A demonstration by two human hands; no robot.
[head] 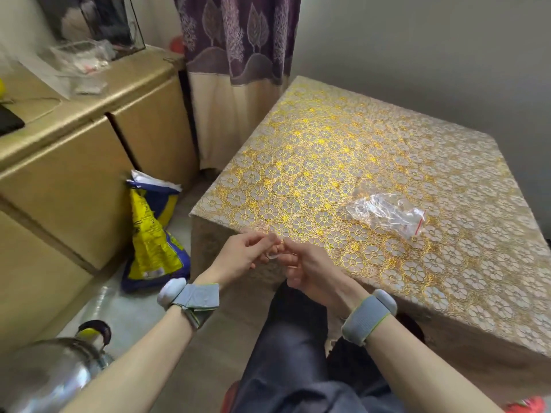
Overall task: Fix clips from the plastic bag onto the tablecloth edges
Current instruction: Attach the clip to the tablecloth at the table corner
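A gold flower-patterned tablecloth covers a low square table. On it, right of centre, lies a clear plastic bag with a red seal and several clear clips inside. My left hand and my right hand meet at the table's near edge, close to its left corner. Between their fingertips is a small clear clip, pinched at the cloth's edge. Whether the clip sits on the edge or is only held against it, I cannot tell.
A yellow and blue sack leans against tan cabinets on the left. A steel kettle stands at the bottom left. A purple curtain hangs behind the table. My dark trouser legs are below the hands.
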